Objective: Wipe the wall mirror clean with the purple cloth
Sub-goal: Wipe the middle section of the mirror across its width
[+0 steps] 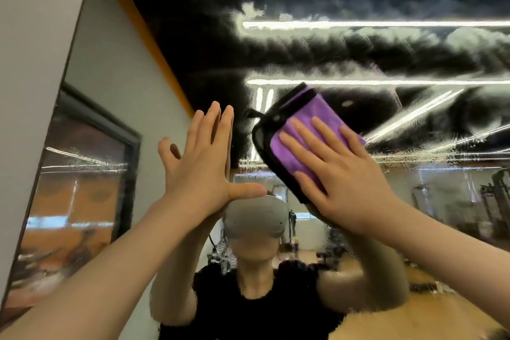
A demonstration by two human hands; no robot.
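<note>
Gym; wall mirror (303, 8) reflects exercise machines (494, 196); wood floor (414, 320)

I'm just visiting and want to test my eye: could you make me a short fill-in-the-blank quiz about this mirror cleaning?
1. The right hand presses a cloth coloured ____.
2. The left hand lies flat against the ____.
3. The left hand's fingers are ____, not curled.
4. The cloth's border is ____.

Missing words: purple; mirror; straight; black

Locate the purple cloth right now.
Head view, right of centre: the purple cloth lies flat on the wall mirror under the right hand, beside the open left hand.
</note>
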